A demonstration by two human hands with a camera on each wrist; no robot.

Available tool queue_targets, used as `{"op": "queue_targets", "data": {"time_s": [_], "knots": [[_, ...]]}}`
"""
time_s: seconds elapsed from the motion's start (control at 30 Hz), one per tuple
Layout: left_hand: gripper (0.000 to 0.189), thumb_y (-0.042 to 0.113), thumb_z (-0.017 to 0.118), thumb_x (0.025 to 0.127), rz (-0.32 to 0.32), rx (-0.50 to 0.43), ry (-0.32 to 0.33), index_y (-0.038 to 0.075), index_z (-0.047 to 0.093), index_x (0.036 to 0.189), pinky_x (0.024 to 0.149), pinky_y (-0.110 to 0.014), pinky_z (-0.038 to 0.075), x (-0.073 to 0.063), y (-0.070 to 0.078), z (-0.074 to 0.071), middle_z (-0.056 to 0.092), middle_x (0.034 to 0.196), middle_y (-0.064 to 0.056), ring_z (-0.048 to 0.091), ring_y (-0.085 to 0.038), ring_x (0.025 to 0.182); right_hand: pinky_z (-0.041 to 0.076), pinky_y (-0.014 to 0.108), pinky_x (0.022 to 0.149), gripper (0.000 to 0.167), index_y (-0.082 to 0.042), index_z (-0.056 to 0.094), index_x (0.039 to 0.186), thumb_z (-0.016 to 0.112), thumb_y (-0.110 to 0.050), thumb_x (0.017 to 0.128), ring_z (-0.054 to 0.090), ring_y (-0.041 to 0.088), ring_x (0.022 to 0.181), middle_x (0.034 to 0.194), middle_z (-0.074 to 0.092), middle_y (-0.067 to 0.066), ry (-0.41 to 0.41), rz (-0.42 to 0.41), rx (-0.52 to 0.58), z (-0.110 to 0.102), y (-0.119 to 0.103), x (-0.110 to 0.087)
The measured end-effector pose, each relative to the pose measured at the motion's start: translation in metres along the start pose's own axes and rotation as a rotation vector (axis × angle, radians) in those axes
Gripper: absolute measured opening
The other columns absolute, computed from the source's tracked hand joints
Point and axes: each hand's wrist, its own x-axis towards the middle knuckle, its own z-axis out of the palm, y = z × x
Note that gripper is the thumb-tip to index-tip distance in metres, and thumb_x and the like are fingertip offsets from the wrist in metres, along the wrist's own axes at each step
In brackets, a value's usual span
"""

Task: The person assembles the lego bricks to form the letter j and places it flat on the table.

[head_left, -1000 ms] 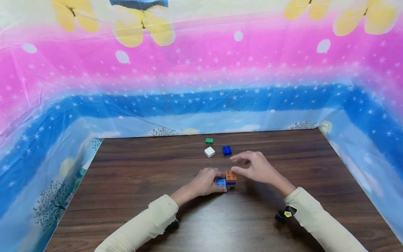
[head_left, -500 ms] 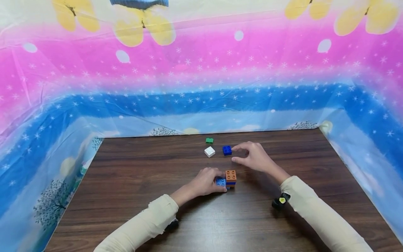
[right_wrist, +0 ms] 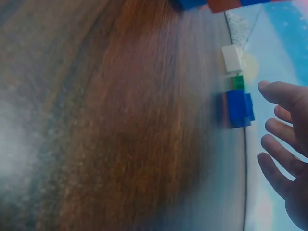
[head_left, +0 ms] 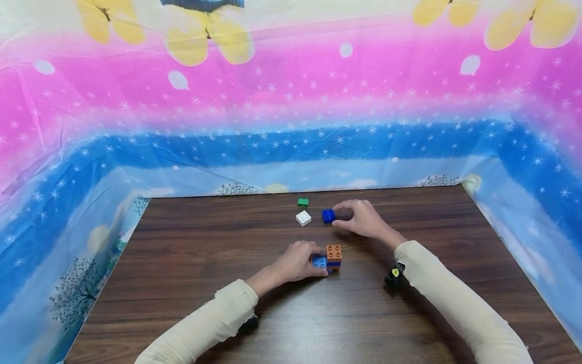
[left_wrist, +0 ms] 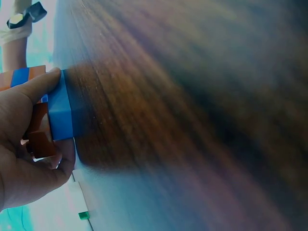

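Observation:
My left hand [head_left: 297, 262] grips a small stack of toy building bricks [head_left: 334, 253] low over the brown table. An orange brick tops it, with dark blue below and a light blue brick [head_left: 319, 262] beside it, partly covered by the fingers. In the left wrist view, thumb and fingers pinch a blue brick [left_wrist: 60, 113], with an orange brick [left_wrist: 42, 131] against it. My right hand [head_left: 366, 220] reaches to a dark blue brick [head_left: 328, 216], thumb and forefinger spread at its right side. The right wrist view shows these fingers [right_wrist: 281, 132] parted, with nothing between them.
A white brick [head_left: 303, 218] lies left of the dark blue one, and a small green brick [head_left: 303, 202] sits behind it near the table's back edge. Patterned cloth [head_left: 291, 141] rises along the back and sides of the wooden table [head_left: 204, 232].
My right hand has moved away from the stack's orange top, farther back and slightly left, to the dark blue brick. My left hand keeps its grip in the same place.

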Motion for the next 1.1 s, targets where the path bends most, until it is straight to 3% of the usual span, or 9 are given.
{"op": "queue_targets", "data": {"time_s": [0.47,0.77,1.1], "knots": [[0.043,0.034,0.085,0.085,0.005,-0.009,-0.010,0.009,0.075,0.118,0.072,-0.024,0.049,0.000,0.002,0.000,0.072,0.100,-0.001,0.062,-0.009,0.084,0.054,0.049,0.089,0.048,-0.015,0.071,0.128,0.084,-0.034,0.086,0.067,0.030,0.109,0.120,0.071,0.013,-0.029,0.071,0.004,0.018,0.011,0.015],[0.043,0.035,0.085,0.085,0.004,-0.008,-0.012,0.010,0.075,0.119,0.073,-0.023,0.049,0.000,0.001,0.000,0.072,0.102,-0.001,0.062,-0.008,0.084,0.054,0.049,0.089,0.052,-0.013,0.070,0.131,0.084,-0.034,0.086,0.067,0.029,0.107,0.117,0.072,0.014,-0.042,0.062,-0.006,0.022,0.013,0.017],[0.043,0.034,0.086,0.084,0.012,-0.010,-0.004,0.009,0.075,0.118,0.073,-0.024,0.050,-0.001,0.000,-0.001,0.073,0.101,-0.001,0.063,-0.009,0.084,0.055,0.049,0.089,0.043,-0.013,0.073,0.127,0.081,-0.032,0.089,0.067,0.030,0.109,0.120,0.072,0.014,-0.047,0.045,0.003,0.021,0.009,0.018]]}}
